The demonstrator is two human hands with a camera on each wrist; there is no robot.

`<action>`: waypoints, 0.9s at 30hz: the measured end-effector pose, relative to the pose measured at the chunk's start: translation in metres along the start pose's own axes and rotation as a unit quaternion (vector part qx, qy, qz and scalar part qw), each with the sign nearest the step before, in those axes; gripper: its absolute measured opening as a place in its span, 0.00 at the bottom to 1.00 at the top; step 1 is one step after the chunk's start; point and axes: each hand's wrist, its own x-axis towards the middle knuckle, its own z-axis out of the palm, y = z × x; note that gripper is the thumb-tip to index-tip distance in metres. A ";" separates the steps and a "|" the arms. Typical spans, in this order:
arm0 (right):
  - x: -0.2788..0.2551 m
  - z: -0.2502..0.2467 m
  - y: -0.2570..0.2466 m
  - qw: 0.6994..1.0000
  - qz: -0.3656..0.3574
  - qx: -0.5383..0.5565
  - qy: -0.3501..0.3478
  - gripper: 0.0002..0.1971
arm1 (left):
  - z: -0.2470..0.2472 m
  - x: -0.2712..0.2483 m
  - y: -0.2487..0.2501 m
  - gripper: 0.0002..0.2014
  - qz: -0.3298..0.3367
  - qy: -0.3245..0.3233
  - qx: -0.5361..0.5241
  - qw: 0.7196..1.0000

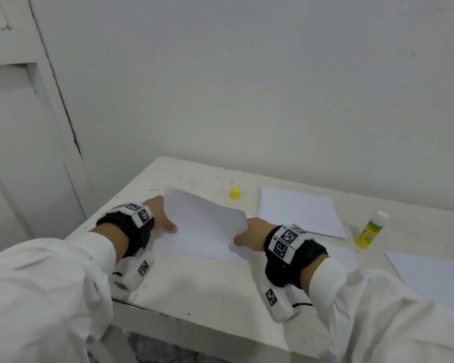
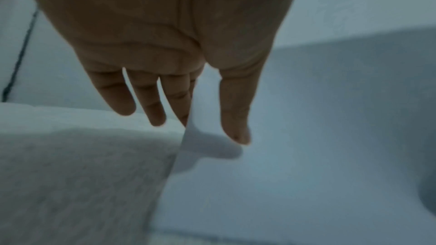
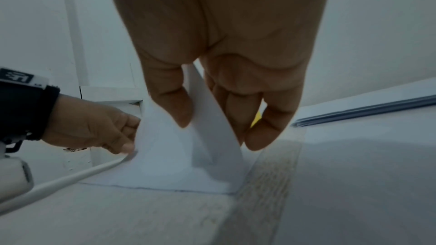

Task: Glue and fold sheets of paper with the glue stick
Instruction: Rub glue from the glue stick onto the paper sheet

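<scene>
A white sheet of paper point(image 1: 205, 226) stands tilted up off the table point(image 1: 194, 289), its near edge down on the surface and its far edge raised. My left hand point(image 1: 163, 218) pinches its left edge, thumb in front and fingers behind; the left wrist view shows the sheet point(image 2: 283, 156) passing between the thumb point(image 2: 235, 109) and fingers point(image 2: 146, 100). My right hand point(image 1: 249, 231) pinches the right edge, with the sheet point(image 3: 188, 156) between thumb point(image 3: 174, 103) and fingers point(image 3: 266, 128). The uncapped glue stick point(image 1: 371, 230) stands upright at the right, apart from both hands.
The yellow cap point(image 1: 235, 193) stands behind the sheet. A stack of white paper point(image 1: 299, 210) lies at the back right, and another sheet point(image 1: 435, 276) lies at the right edge. The wall runs close behind the table, and a door is at the left.
</scene>
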 end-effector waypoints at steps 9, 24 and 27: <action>0.021 0.008 0.001 0.994 0.053 0.084 0.040 0.17 | 0.001 -0.011 -0.002 0.22 -0.036 -0.065 -0.239 0.968; 0.021 -0.003 0.005 0.967 0.108 0.229 -0.023 0.06 | 0.001 -0.014 -0.003 0.20 -0.093 -0.085 -0.251 0.960; 0.018 -0.003 0.000 0.967 0.128 0.222 -0.016 0.10 | -0.001 -0.018 0.001 0.18 -0.096 -0.068 -0.248 0.962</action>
